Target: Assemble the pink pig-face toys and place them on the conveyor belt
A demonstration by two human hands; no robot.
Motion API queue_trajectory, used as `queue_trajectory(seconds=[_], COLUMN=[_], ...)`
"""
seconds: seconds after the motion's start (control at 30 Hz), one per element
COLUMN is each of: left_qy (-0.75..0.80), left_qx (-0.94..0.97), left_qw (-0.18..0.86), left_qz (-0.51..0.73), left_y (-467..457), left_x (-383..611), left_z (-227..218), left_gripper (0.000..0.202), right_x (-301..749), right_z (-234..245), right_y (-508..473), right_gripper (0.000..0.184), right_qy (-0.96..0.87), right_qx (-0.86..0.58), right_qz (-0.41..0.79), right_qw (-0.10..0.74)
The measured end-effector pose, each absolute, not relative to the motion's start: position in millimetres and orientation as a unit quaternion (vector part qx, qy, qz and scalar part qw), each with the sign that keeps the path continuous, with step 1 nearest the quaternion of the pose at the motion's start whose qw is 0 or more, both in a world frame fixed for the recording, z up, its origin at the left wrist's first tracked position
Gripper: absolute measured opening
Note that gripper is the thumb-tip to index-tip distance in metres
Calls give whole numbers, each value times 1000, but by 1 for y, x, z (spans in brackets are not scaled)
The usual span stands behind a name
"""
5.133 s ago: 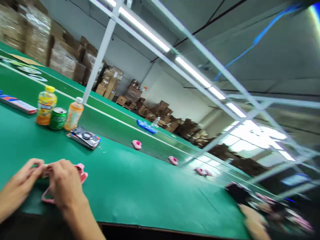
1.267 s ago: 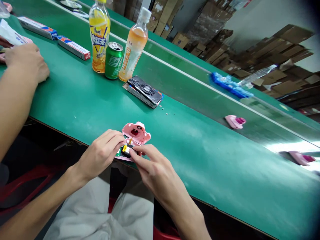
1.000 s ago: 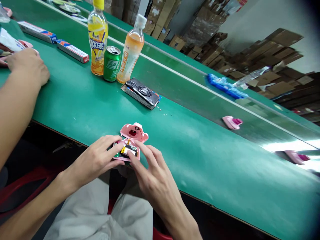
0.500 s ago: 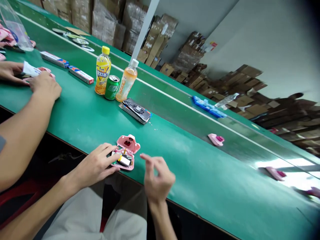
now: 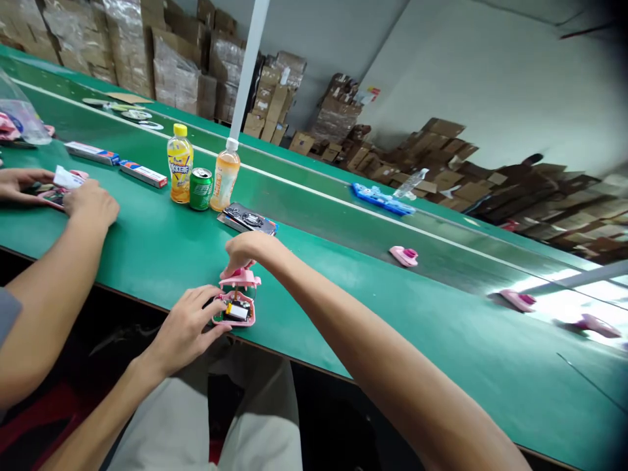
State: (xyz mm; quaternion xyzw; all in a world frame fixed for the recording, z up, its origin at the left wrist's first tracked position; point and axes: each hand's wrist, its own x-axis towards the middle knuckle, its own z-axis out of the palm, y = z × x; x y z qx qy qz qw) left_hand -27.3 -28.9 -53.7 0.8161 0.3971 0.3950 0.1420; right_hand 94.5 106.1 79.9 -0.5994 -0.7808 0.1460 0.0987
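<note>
A pink pig-shaped toy shell lies in two halves near the front edge of the green table (image 5: pixel 343 307). My left hand (image 5: pixel 189 324) holds the lower half (image 5: pixel 235 312), which shows a small battery and a circuit board inside. My right hand (image 5: pixel 250 250) reaches over it and pinches the top of the pink cover half (image 5: pixel 241 280), which stands tilted up. Both hands have their fingers closed on the parts.
Two drink bottles (image 5: pixel 179 163), a green can (image 5: pixel 201 189) and a dark packaged item (image 5: pixel 248 219) stand behind. A co-worker's hands (image 5: pixel 91 204) work at the left. Pink parts (image 5: pixel 403 256) and a blue piece (image 5: pixel 381 198) lie on the conveyor belt. Cardboard boxes fill the back.
My right hand left the lower half, lifted away, then reached forward and took the cover half, tipping it up. The camera view rose and pulled back. My left hand stayed on the lower half.
</note>
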Motion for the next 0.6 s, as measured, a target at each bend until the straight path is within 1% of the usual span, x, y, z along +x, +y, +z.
queue_trajectory(seconds=[0.07, 0.1, 0.13, 0.17, 0.23, 0.3, 0.4, 0.5, 0.6], left_qy=[419, 425, 424, 416, 378, 332, 256, 196, 179], left_qx=[751, 707, 659, 613, 530, 460, 376, 345, 339], left_qw=[244, 299, 351, 395, 460, 506, 553, 590, 618], left_qz=[448, 479, 512, 544, 604, 650, 699, 703, 686], left_y=[-29, -29, -29, -28, -25, -21, -14, -9, -10], left_x=[-27, -26, -25, -22, -15, -5, 8, 15, 14], left_z=[-53, -52, -51, -48, -39, -26, -3, 16, 27], left_gripper=[32, 40, 46, 50, 52, 52, 48, 38, 32], right_x=[107, 114, 121, 127, 138, 145, 151, 154, 156], right_z=[95, 105, 114, 122, 137, 148, 162, 173, 182], right_y=[98, 93, 89, 84, 75, 66, 55, 49, 48], right_gripper=[38, 34, 28, 23, 16, 17, 18, 18, 18], right_qy=[-816, -836, -857, -876, -902, -914, -924, -924, -921], right_qx=[-550, -512, -472, -435, -381, -340, -295, -272, -255], right_qz=[175, 181, 182, 182, 197, 220, 233, 253, 286], right_qw=[-29, -79, -100, -99, -47, 13, 74, 96, 74])
